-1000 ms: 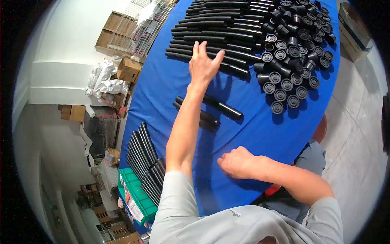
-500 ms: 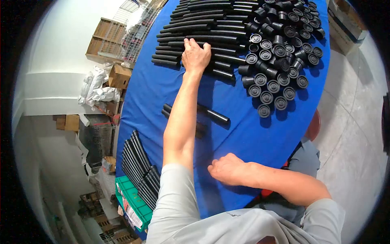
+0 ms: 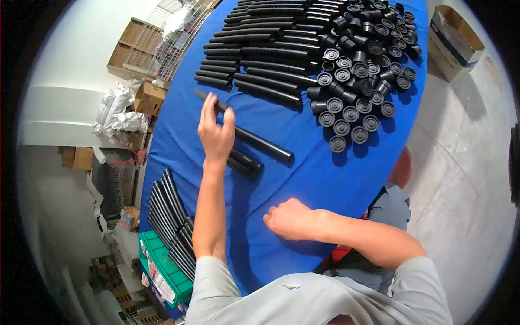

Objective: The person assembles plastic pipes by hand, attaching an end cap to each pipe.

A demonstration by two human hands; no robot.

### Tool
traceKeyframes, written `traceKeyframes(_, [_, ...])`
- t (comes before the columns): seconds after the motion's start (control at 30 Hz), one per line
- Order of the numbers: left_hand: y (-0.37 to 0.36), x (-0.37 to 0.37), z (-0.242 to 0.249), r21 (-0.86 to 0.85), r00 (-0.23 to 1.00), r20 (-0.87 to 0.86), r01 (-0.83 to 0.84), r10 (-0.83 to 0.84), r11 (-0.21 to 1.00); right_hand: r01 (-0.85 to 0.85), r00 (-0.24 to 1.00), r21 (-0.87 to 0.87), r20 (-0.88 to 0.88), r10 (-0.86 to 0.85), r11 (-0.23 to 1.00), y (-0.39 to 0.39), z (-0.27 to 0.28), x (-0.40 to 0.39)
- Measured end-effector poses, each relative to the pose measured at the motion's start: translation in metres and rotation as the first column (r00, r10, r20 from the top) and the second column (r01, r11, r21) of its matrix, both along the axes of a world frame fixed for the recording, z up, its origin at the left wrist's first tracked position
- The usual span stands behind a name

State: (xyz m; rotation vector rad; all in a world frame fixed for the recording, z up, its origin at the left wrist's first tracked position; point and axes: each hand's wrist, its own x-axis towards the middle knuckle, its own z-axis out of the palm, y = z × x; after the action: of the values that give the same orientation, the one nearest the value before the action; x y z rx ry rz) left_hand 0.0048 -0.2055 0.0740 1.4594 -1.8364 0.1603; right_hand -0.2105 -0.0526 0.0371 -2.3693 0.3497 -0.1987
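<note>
My left hand [image 3: 216, 135] is raised over the blue cloth, fingers curled around a black tube [image 3: 205, 96] that is smeared by motion and partly hidden behind the fingers. Just beyond and beside that hand, more black tubes [image 3: 265, 145] lie on the cloth, their far ends covered by it. My right hand [image 3: 290, 219] rests on the cloth near me as a loose fist, with nothing visible in it. Rows of black tubes [image 3: 271, 81] lie at the far side. To their right is a heap of black round caps [image 3: 351, 112] with ringed ends.
Thin black rods [image 3: 173, 211] lean in a bundle by a green crate [image 3: 168, 268] at the left. The blue cloth [image 3: 319, 184] covers the table. Cardboard boxes [image 3: 452, 46] stand on the floor, and a reddish tub [image 3: 401, 168] sits past the right edge.
My left hand has come back from the rows of tubes toward me, now with a tube in it. The right hand stays in place as a fist, and the whole view has shifted slightly.
</note>
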Motion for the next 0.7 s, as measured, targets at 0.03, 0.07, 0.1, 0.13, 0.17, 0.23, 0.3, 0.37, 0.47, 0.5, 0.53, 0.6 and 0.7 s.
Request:
traceKeyframes(0.03, [0.028,0.009,0.002,0.024,1.000,0.016,-0.027,0.027,0.999,0.001,1.000,-0.014,-0.002,-0.001,1.000,0.000,-0.001,0.000])
traceKeyframes(0.07, [0.058,0.016,0.002,0.060,0.999,0.000,-0.049,0.049,0.997,0.000,1.000,-0.026,-0.004,0.000,1.000,0.001,-0.002,0.000])
traceKeyframes(0.1, [0.085,0.021,0.000,0.096,0.997,-0.018,-0.071,0.073,0.993,0.003,1.000,-0.033,-0.004,-0.003,0.999,-0.001,-0.001,0.000])
traceKeyframes(0.13, [0.108,0.025,-0.004,0.111,0.995,0.042,-0.090,0.086,0.990,0.002,1.000,-0.036,-0.005,-0.002,0.999,-0.002,0.001,-0.001])
traceKeyframes(0.17, [0.133,0.027,-0.007,0.132,0.990,0.101,-0.112,0.099,0.985,-0.003,1.000,-0.033,-0.008,0.003,0.999,0.000,0.002,-0.001])
traceKeyframes(0.23, [0.170,0.026,-0.014,0.190,0.975,0.203,-0.134,0.094,0.973,-0.012,1.000,-0.028,-0.007,0.012,1.000,-0.002,0.004,0.000])
traceKeyframes(0.3, [0.188,0.020,-0.024,0.244,0.975,0.206,-0.132,0.082,0.961,-0.017,0.999,-0.044,-0.038,0.015,0.999,-0.001,0.006,0.000])
traceKeyframes(0.37, [0.197,0.011,-0.033,0.328,0.985,0.146,-0.136,0.092,0.935,-0.007,0.999,-0.042,-0.039,0.006,0.999,-0.001,0.006,0.002])
traceKeyframes(0.47, [0.194,0.003,-0.033,0.306,0.975,0.221,-0.098,0.029,0.947,-0.008,0.999,-0.026,-0.035,0.008,1.000,-0.001,0.007,0.004])
traceKeyframes(0.5, [0.194,0.004,-0.032,0.306,0.975,0.219,-0.098,0.031,0.947,-0.006,1.000,-0.020,-0.022,0.006,1.000,-0.002,0.006,0.004])
traceKeyframes(0.53, [0.194,0.005,-0.031,0.306,0.975,0.218,-0.099,0.032,0.947,-0.004,1.000,-0.014,-0.009,0.003,1.000,-0.003,0.005,0.005])
traceKeyframes(0.6, [0.191,0.011,-0.033,0.267,0.981,0.182,-0.109,0.061,0.957,-0.008,1.000,0.004,-0.025,0.008,1.000,-0.003,0.007,0.006])
traceKeyframes(0.7, [0.176,0.023,-0.033,0.208,0.978,0.151,-0.171,0.141,0.963,-0.030,0.996,0.026,-0.088,0.032,0.999,-0.007,0.012,0.005])
